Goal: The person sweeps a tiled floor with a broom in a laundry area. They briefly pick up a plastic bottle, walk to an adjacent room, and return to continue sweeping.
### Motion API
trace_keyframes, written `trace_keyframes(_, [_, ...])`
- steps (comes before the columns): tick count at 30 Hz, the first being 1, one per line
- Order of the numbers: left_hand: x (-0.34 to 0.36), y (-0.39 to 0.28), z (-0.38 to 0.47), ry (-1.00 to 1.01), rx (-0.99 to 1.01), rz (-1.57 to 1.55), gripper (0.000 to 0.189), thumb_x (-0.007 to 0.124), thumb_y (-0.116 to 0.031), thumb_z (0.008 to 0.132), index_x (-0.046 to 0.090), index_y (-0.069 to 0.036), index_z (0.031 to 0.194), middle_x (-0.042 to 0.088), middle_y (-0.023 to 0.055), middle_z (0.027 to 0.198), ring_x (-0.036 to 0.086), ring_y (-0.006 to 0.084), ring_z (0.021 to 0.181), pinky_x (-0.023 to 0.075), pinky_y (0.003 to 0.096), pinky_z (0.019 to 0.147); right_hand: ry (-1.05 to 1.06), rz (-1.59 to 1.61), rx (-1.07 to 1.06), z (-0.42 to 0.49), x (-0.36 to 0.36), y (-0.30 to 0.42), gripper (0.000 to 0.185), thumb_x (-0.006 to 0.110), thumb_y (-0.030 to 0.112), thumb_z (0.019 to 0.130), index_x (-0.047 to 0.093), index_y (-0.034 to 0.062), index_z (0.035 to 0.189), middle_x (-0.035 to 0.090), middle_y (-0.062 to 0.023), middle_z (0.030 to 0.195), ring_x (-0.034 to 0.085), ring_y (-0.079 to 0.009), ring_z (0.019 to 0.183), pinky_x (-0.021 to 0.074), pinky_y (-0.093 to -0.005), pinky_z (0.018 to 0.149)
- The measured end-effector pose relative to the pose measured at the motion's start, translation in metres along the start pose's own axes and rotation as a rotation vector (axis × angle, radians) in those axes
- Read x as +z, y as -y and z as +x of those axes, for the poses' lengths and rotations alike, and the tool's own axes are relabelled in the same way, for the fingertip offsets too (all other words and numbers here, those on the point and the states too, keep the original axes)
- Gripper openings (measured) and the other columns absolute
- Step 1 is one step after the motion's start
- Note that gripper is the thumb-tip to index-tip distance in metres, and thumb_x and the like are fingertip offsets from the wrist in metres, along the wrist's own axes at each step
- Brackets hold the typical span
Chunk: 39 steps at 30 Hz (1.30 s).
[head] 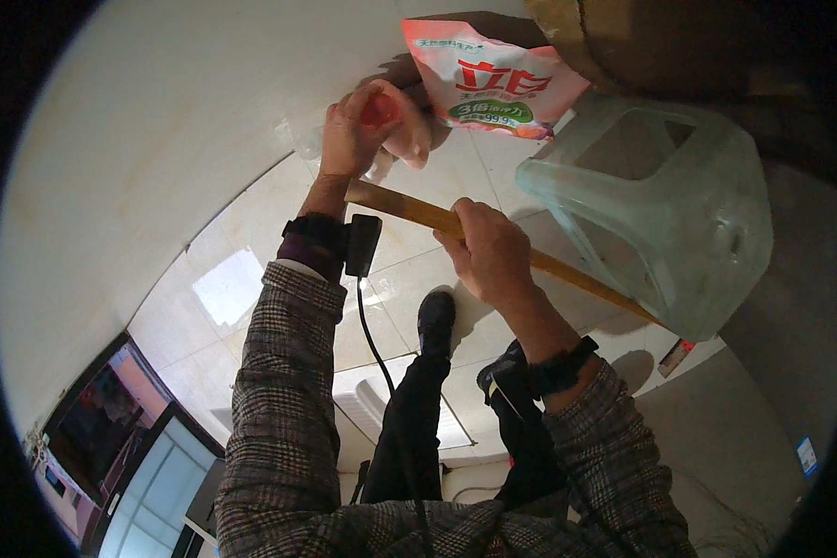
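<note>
My left hand (354,131) is closed around the red cap of a pink plastic bottle (410,132), near the wall at the upper middle. Its lower part stays partly hidden. My right hand (487,250) grips a long wooden stick (418,210), which slants from beside my left wrist down to the right. The stick's far part runs along a pale green plastic stool (711,216) that lies tipped on its side. A pink and white detergent bag (492,84) bearing writing stands just right of the bottle.
A squat toilet (370,404) is set in the tiled floor (390,293) by my feet. The wall (132,125) curves along the left, with a doorway (104,418) at lower left. A brown container (628,42) is at upper right. A cable hangs from a black device on my left wrist.
</note>
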<state>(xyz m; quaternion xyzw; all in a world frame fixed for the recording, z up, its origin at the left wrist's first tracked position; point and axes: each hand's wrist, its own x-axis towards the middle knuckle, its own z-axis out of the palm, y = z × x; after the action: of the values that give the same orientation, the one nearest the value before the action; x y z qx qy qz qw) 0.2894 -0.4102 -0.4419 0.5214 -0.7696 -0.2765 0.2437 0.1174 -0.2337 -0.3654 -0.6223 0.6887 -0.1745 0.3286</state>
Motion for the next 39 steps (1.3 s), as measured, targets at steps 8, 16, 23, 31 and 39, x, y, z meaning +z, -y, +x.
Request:
trace_keyframes(8, [-0.003,0.007,0.007,0.138,-0.020,-0.133,0.055,0.078,-0.008,0.071,0.060,-0.011,0.122,0.063,0.0126,0.120,0.059,0.0318,0.112,0.0510,0.0373,0.096,-0.012,0.043,0.005,0.017,0.005,0.008,0.027,0.074,0.024,0.082,0.056,0.0075,0.091,0.065,-0.0131,0.082,0.067,-0.0302,0.076,0.0532,-0.0437,0.066])
trace_keyframes(16, [-0.013,-0.013,0.006,0.101,-0.024,-0.022,0.067,0.086,-0.016,0.071,0.054,-0.013,0.130,0.054,0.0160,0.123,0.056,0.0274,0.116,0.0527,0.0360,0.095,0.012,0.045,0.043,0.024,0.006,0.013,0.027,0.073,0.027,0.084,0.056,0.0069,0.091,0.065,-0.0134,0.082,0.067,-0.0301,0.076,0.0531,-0.0448,0.066])
trace_keyframes(23, [-0.008,-0.001,0.005,0.077,-0.080,-0.041,0.068,0.086,-0.012,0.064,0.057,-0.013,0.126,0.058,0.0129,0.116,0.056,0.0301,0.113,0.0511,0.0374,0.096,-0.057,0.066,0.002,0.035,0.008,0.017,0.026,0.072,0.026,0.084,0.055,0.0076,0.090,0.065,-0.0134,0.080,0.066,-0.0311,0.075,0.0523,-0.0453,0.065])
trace_keyframes(31, [-0.012,0.003,0.009,0.080,0.179,-0.072,0.060,0.084,-0.015,0.064,0.061,-0.009,0.120,0.061,0.0112,0.119,0.060,0.0309,0.108,0.0511,0.0364,0.095,-0.114,0.109,-0.018,0.048,0.018,0.018,0.033,0.072,0.024,0.084,0.054,0.0067,0.105,0.066,-0.0136,0.085,0.067,-0.0327,0.077,0.0520,-0.0465,0.067])
trace_keyframes(39, [-0.011,0.012,0.004,0.061,0.007,-0.025,0.059,0.084,-0.023,0.066,0.063,-0.009,0.119,0.061,0.0118,0.121,0.058,0.0324,0.113,0.0487,0.0391,0.099,-0.151,0.103,-0.053,0.051,0.022,0.017,0.038,0.072,0.024,0.083,0.054,0.0076,0.112,0.067,-0.0144,0.088,0.067,-0.0337,0.080,0.0521,-0.0466,0.068])
